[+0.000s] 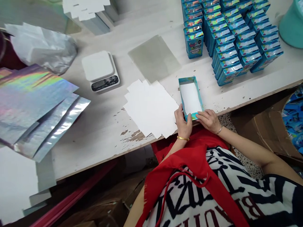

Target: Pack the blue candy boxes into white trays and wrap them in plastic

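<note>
An open blue box tray (191,97) with a white inside lies on the table near its front edge. My left hand (184,124) grips the tray's near left corner, thumb and fingers on either side of the wall. At the near right corner, my right hand (208,119) has its fingers pressed on the tray's rim. Left of the tray, flat white card sheets (151,108) lie in a fanned pile. Behind them rests a stack of greyish translucent sheets (155,58).
Rows of filled blue boxes (227,47) stand at the back right, beside a teal container (293,26). A white scale (100,69), a plastic bag (47,47) and shiny holographic sheets (35,104) are at left. A cardboard carton (265,126) sits below the edge at right.
</note>
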### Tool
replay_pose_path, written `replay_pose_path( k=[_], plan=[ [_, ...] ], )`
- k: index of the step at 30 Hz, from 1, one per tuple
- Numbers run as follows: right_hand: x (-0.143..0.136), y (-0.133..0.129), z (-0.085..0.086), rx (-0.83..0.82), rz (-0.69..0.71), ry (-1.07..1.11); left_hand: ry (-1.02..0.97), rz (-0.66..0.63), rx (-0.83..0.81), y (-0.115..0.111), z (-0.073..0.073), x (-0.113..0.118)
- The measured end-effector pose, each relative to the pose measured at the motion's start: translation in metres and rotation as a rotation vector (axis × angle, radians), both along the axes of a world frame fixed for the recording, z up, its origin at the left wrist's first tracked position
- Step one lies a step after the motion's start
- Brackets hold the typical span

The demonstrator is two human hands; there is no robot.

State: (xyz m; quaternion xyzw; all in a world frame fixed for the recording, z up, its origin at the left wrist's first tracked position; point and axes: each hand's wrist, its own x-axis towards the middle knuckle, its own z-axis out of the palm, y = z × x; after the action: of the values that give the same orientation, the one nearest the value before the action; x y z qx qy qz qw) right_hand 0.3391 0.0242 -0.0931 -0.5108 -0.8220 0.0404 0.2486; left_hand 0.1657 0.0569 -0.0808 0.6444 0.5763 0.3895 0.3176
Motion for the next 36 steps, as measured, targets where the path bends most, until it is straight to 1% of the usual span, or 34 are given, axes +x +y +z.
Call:
replay_pose_path(
  k=[2,5,7,10,12,14,17,19,21,24,27,30,33,36],
  plan=[
    [-0.002,0.003,0.002,0.006,0.004,-0.044,0.104,-0.046,0.036,0.001,0.003,-0.004],
    [-0.005,0.007,0.009,0.017,0.010,-0.083,0.324,-0.100,0.130,-0.005,0.010,-0.014],
    [-0.006,0.007,0.014,0.011,0.004,-0.095,0.464,-0.201,0.203,-0.010,0.014,-0.021],
    [-0.008,0.007,0.020,-0.023,0.007,-0.097,0.610,-0.394,0.264,-0.012,0.021,-0.026],
    [-0.009,0.007,0.023,-0.057,0.000,-0.094,0.690,-0.468,0.272,-0.007,0.027,-0.025],
    [-0.011,0.007,0.026,-0.096,-0.017,-0.087,0.756,-0.548,0.264,0.004,0.033,-0.023],
    [-0.013,0.007,0.030,-0.144,-0.035,-0.070,0.814,-0.717,0.213,0.024,0.044,-0.018],
    [-0.013,0.008,0.031,-0.168,-0.037,-0.063,0.841,-0.825,0.130,0.037,0.050,-0.015],
    [-0.012,0.008,0.030,-0.191,-0.028,-0.042,0.864,-0.895,0.024,0.046,0.055,-0.012],
    [-0.009,0.009,0.026,-0.221,-0.012,0.035,0.861,-0.923,-0.097,0.051,0.059,-0.010],
    [-0.006,0.010,0.023,-0.234,0.002,0.102,0.831,-0.901,-0.145,0.049,0.062,-0.008],
    [-0.006,0.011,0.022,-0.228,0.020,0.123,0.847,-0.898,-0.190,0.048,0.065,-0.006],
    [-0.005,0.012,0.021,-0.211,0.011,0.119,0.887,-0.957,-0.262,0.054,0.068,-0.001],
    [-0.004,0.010,0.017,-0.221,-0.007,0.147,0.904,-1.043,-0.340,0.065,0.071,0.003]
  ],
)
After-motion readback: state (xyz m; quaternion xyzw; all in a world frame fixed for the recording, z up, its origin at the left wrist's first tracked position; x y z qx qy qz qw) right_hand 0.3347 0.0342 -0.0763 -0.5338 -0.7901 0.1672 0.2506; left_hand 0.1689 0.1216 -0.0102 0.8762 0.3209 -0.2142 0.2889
